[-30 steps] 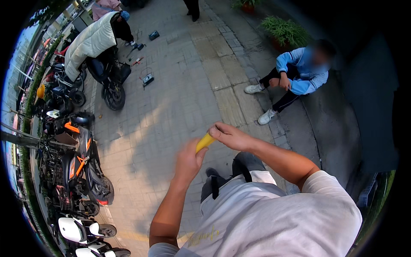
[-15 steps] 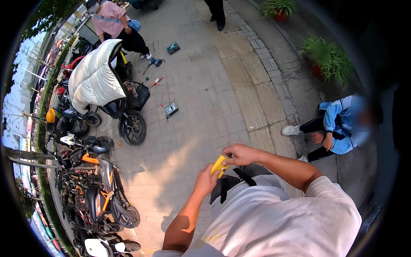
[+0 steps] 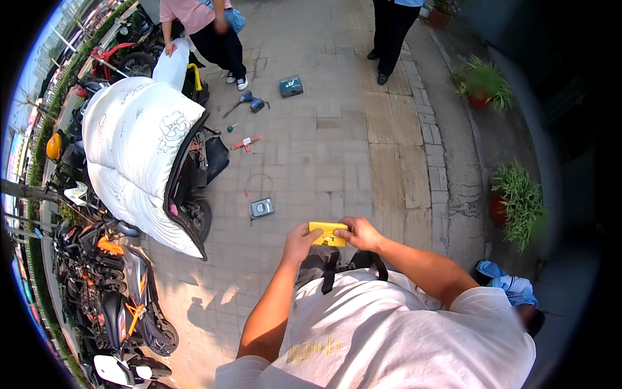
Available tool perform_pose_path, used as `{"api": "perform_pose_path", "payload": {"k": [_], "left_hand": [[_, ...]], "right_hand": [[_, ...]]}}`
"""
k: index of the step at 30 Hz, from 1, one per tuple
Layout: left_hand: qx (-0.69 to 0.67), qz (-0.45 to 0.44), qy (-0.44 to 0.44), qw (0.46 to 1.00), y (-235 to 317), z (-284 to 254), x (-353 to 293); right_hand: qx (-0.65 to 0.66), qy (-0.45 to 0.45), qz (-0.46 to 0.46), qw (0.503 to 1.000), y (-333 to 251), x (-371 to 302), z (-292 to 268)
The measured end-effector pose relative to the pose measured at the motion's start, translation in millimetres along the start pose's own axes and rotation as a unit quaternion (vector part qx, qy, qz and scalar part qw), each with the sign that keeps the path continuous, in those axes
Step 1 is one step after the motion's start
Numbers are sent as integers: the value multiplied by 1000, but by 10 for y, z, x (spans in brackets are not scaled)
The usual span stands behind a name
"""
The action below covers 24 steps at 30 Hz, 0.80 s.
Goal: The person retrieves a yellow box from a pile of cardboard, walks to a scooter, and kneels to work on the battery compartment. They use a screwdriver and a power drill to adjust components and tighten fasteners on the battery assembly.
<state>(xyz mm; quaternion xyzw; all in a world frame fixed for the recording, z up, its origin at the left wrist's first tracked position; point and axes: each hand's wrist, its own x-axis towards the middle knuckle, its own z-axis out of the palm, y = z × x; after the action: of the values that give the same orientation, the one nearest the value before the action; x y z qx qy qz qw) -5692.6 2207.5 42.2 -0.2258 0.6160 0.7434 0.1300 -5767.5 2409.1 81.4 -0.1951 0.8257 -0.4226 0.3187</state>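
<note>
In front of my waist, both hands hold a small yellow rectangular case (image 3: 328, 234) with dark marks along its lower edge; its exact kind I cannot make out. My left hand (image 3: 299, 244) grips the left end, thumb on the near face. The right end is pinched by my right hand (image 3: 361, 235), its fingers partly hidden. On the paving beyond lies a grey box-shaped device (image 3: 262, 208) with a thin red lead. Farther off are an orange-red tool (image 3: 247, 142), a small green-handled tool (image 3: 232, 128), a blue power drill (image 3: 243, 99) and a dark teal box (image 3: 291, 86).
A scooter under a white quilted cover (image 3: 133, 152) stands on the left, with more parked scooters (image 3: 139, 301) nearer. One person in pink (image 3: 191, 16) and another in dark trousers (image 3: 392, 39) stand ahead. Potted plants (image 3: 518, 207) line the right, near a seated person in blue (image 3: 508, 285).
The yellow case has turned from steeply tilted to nearly level, its broad face showing. My view has shifted, bringing the covered scooter and ground tools closer. The person in pink now touches something white.
</note>
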Motion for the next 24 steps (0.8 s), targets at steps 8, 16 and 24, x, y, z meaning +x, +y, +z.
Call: {"api": "perform_pose_path", "payload": {"k": [8, 16, 24], "left_hand": [[-70, -46, 35, 996, 1351, -531, 1763], [-371, 27, 332, 867, 1834, -1142, 3308], [-233, -34, 524, 818, 2279, -1877, 4055]], "right_hand": [[318, -134, 68, 936, -118, 2226, -658], [254, -318, 128, 905, -679, 4830, -945], [128, -419, 140, 888, -1377, 6223, -477]]}}
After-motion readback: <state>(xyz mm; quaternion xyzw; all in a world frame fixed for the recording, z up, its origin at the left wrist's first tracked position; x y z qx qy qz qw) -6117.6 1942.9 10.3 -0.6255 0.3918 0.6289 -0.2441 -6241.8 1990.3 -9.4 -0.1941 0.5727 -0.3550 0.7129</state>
